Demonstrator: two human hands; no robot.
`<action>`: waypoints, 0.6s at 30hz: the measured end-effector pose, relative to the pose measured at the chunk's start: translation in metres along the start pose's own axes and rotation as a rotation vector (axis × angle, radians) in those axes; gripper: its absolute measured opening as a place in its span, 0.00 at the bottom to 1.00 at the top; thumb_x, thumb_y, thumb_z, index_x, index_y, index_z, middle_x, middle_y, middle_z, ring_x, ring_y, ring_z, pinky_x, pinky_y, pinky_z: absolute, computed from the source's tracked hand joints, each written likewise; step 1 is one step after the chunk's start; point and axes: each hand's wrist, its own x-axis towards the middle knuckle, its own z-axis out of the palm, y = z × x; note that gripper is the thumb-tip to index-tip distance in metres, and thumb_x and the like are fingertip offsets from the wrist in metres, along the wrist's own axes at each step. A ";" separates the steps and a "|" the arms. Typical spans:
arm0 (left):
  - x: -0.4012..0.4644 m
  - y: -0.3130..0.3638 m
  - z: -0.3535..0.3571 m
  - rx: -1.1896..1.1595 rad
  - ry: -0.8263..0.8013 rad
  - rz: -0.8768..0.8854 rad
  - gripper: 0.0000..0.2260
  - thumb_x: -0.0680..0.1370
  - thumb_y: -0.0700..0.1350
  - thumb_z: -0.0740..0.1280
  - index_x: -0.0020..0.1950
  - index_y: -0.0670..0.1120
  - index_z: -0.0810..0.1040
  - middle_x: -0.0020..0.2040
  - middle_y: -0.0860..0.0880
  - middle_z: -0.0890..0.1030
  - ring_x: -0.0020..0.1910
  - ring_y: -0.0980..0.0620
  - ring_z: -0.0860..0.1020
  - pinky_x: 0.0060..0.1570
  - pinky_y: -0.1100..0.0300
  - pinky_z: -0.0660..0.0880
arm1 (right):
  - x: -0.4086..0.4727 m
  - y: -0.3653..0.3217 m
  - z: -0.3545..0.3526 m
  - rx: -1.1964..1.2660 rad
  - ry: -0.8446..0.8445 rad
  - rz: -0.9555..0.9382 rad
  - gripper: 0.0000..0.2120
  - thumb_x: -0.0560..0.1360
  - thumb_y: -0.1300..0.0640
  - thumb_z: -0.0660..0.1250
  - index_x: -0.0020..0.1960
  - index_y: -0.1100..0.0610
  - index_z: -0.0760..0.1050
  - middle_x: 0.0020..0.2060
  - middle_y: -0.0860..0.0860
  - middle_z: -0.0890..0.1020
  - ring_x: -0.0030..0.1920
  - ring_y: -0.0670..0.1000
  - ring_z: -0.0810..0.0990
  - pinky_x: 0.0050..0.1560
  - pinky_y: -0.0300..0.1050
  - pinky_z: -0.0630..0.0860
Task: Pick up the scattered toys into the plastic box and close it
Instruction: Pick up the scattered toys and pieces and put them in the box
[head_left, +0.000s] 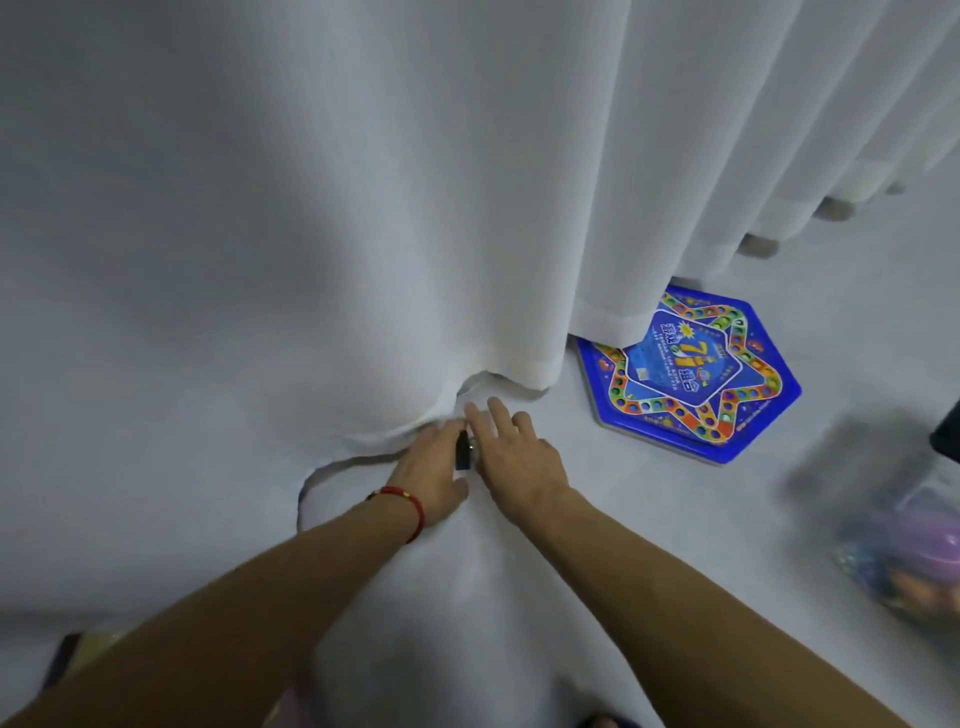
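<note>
Hands met at curtain (363, 208) hem on floor: left hand (431, 470) pressed flat on fabric, right hand (511, 447) spread, holding nothing; small dark toy (462, 452) lay between them. Risk: toy hidden under hem, or knocked. Game board (691, 374) sat well apart; blurred box (893, 525) at far right

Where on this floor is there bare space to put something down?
Bare floor lies between the right hand and the blue hexagonal game board. It is crowded where both hands meet at the curtain hem, and by the blurred toy pile at right.
</note>
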 end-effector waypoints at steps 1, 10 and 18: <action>0.008 0.001 0.008 0.016 0.019 -0.001 0.28 0.73 0.41 0.70 0.72 0.49 0.65 0.65 0.46 0.70 0.62 0.47 0.73 0.63 0.56 0.72 | 0.005 0.001 0.005 -0.007 0.016 -0.008 0.33 0.77 0.56 0.67 0.77 0.53 0.54 0.70 0.54 0.63 0.62 0.58 0.69 0.46 0.52 0.79; 0.028 -0.003 0.027 -0.001 0.258 -0.027 0.08 0.74 0.35 0.67 0.52 0.39 0.76 0.51 0.42 0.75 0.46 0.46 0.74 0.48 0.56 0.73 | 0.023 -0.011 0.023 0.170 0.117 0.019 0.14 0.77 0.59 0.66 0.62 0.54 0.69 0.57 0.53 0.71 0.57 0.55 0.69 0.45 0.49 0.76; 0.014 -0.009 0.037 -0.112 0.278 -0.140 0.12 0.68 0.36 0.74 0.46 0.47 0.76 0.46 0.49 0.75 0.41 0.53 0.75 0.43 0.60 0.77 | 0.007 -0.001 0.039 0.151 0.109 -0.025 0.17 0.79 0.57 0.67 0.65 0.55 0.67 0.60 0.54 0.71 0.57 0.54 0.68 0.57 0.46 0.73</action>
